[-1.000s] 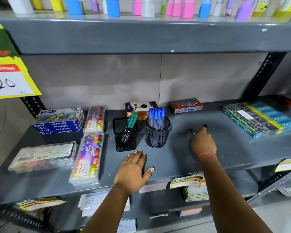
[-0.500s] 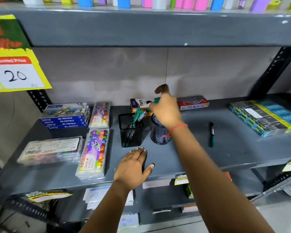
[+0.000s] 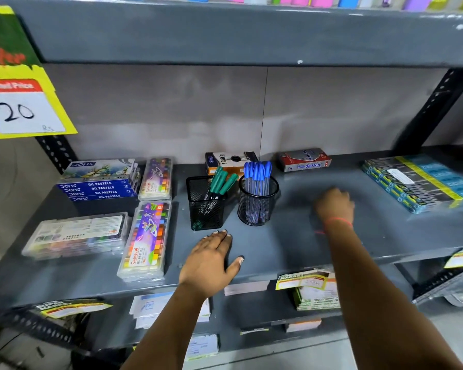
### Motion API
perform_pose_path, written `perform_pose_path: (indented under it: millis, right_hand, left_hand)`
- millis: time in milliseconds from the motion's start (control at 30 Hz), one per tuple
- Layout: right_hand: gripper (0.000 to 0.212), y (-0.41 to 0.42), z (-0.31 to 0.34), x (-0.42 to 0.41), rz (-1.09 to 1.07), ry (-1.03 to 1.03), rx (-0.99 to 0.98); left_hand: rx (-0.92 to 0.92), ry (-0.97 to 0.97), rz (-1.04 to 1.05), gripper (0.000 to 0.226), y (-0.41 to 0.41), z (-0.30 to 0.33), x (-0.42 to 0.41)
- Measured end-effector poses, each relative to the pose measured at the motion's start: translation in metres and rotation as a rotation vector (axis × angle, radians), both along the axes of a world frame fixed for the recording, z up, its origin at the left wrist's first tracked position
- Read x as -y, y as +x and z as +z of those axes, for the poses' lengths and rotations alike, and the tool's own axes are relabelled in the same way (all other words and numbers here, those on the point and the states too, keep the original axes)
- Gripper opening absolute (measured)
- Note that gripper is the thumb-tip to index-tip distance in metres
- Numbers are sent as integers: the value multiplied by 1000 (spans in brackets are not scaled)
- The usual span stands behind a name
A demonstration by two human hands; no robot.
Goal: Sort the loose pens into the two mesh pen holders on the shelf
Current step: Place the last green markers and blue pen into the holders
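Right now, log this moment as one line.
left hand: flat on shelf | right hand: blurred, grasp unclear | square holder: green pens | round holder: blue pens

grey shelf (image 3: pixel 292 252) at centre frame looks like painted metal, smooth with a dull sheen; both holders, square (image 3: pixel 205 202) and round (image 3: pixel 257 200), black wire mesh.

A stationery shop: grey steel racking (image 3: pixel 251 36) stocked w/ retail goods. A yellow price card (image 3: pixel 19 102) reading "20 Rs" hangs far left; stacked DOMS oil pastel boxes (image 3: pixel 96 188) and Camel oil pastel sets (image 3: pixel 145 241) lie left, shrink-wrapped packs (image 3: pixel 417 182) right, pen cartons (image 3: pixel 304 160) at the back wall.
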State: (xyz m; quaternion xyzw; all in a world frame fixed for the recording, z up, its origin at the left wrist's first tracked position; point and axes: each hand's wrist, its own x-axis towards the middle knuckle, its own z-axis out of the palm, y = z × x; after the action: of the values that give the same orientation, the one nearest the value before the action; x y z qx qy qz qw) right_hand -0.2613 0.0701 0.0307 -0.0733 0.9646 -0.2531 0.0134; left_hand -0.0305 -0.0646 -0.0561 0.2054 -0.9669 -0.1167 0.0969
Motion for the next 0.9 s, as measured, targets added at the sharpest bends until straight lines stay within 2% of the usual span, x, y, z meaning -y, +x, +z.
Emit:
perform_pose_path:
  millis: [33, 100, 200, 300, 400, 500, 567, 600, 667, 700, 900]
  right_hand:
    - [36, -1, -11, -11, -26, 91, 36]
    - [35, 3, -26, -24, -68, 142, 71]
    - [30, 7, -32, -31, -102, 38, 56]
    - [28, 7, -15, -25, -203, -297, 48]
    - [26, 11, 20, -9, -244, -623, -68]
    - [20, 21, 55, 15, -142, -882, -132]
    - [7, 31, 73, 33, -19, -1043, -105]
    - [15, 37, 80, 42, 36, -1085, -94]
    - [27, 50, 86, 58, 165, -1085, -69]
    - [25, 57, 87, 65, 231, -1058, -59]
    - [22, 85, 79, 101, 524, -671, -209]
  left_hand:
    - [-2, 3, 0, 63, 0, 0, 0]
    - [-5, 5, -2, 62, 0, 0, 0]
    - [2, -1, -7, 62, 1, 0, -1]
    - [3, 11, -3, 62, 1, 0, 0]
    - [6, 10, -3, 63, 1, 0, 0]
    - [7, 3, 2, 63, 1, 0, 0]
    - [5, 0, 7, 63, 1, 1, 0]
    - [6, -1, 9, 63, 1, 1, 0]
    - [8, -4, 11, 63, 1, 1, 0]
    - [7, -5, 10, 63, 1, 1, -1]
    - [-5, -7, 10, 63, 1, 0, 0]
